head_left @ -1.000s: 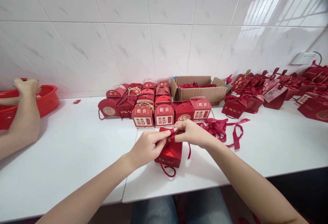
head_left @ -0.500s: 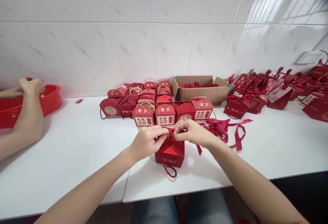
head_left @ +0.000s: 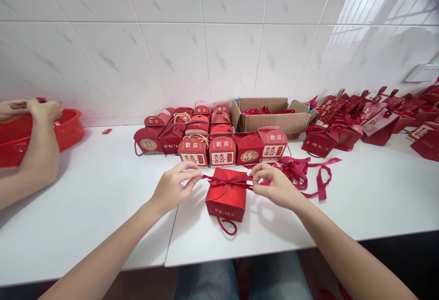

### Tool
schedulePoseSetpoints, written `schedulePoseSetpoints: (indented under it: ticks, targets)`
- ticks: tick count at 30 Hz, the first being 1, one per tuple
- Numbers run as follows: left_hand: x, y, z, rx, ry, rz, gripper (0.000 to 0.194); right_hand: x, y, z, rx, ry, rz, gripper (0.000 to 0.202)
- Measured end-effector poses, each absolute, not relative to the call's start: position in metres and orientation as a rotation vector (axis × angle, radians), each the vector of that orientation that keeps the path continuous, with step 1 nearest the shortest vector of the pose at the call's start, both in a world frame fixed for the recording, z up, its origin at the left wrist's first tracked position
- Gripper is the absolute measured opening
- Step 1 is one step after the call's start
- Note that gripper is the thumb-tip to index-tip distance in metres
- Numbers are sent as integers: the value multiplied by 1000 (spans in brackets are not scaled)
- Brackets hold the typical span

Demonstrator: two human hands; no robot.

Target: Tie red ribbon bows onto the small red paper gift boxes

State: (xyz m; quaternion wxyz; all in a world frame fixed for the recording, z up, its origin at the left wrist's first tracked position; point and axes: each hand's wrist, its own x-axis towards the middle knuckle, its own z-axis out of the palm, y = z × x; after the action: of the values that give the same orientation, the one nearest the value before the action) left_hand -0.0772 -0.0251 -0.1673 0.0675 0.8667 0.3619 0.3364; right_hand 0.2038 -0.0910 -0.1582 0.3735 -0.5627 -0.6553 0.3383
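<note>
A red gift box (head_left: 225, 200) stands near the table's front edge, its flaps folded shut on top and a twisted cord loop hanging at its front. Across its top runs a dark red ribbon (head_left: 226, 181) knotted in the middle, with loops or tails drawn out to both sides. My left hand (head_left: 178, 184) pinches the ribbon's left end, just left of the box. On the right, my right hand (head_left: 272, 183) pinches the ribbon parts on that side. Neither hand touches the box itself.
Several red boxes (head_left: 222, 151) stand in rows behind. Loose ribbons (head_left: 297, 172) lie to the right, near a cardboard box (head_left: 293, 124) of ribbons. More red boxes (head_left: 320, 142) fill the back right. At left, another person's hands (head_left: 44, 110) are above a red basket (head_left: 70, 128).
My hands have moved apart from the knot, left and right, stretching the ribbon taut across the box top. The view has shifted slightly.
</note>
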Motion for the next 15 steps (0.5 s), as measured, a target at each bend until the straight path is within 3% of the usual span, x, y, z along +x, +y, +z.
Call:
schedulePoseSetpoints:
  ticks: [7, 8, 11, 12, 15]
  targets:
    - [-72, -25, -176, 2321, 1208, 1115, 18, 212, -99, -167, -1326, -1729, 808, 5]
    - [-71, -25, -177, 2244, 1203, 1110, 18, 213, -100, -171, -1281, -1741, 854, 23]
    - [-68, -27, -181, 2047, 1146, 946, 24, 205, -104, -186, -1190, -1816, 965, 104]
    - [-67, -28, -184, 2011, 1122, 888, 27, 198, -105, -192, -1181, -1840, 954, 118]
    - [-64, -32, -193, 1972, 1023, 797, 34, 177, -112, -205, -1169, -1812, 780, 115]
